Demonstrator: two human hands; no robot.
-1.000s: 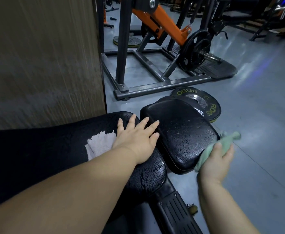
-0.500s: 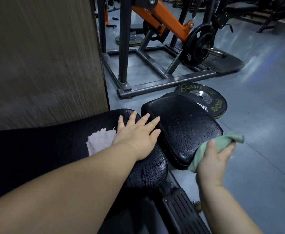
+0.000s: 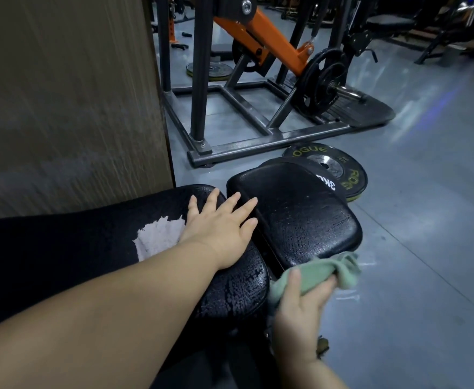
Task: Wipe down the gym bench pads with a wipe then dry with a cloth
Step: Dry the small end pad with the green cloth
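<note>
Lower right of centre: green cloth [image 3: 323,272] bunched into a roll, gripped by the right hand [image 3: 300,313], thumb on one side and fingers curled round the other. Sits just above the palm, touching the near edge of the small seat pad [image 3: 294,214]. Long axis slanted from lower left to upper right, loose end pointing right past the fingers. Mid-frame: left hand [image 3: 219,228] flat, fingers spread, resting on the long pad [image 3: 230,290], holding nothing, whitish patch [image 3: 158,238] just left of it.
</note>
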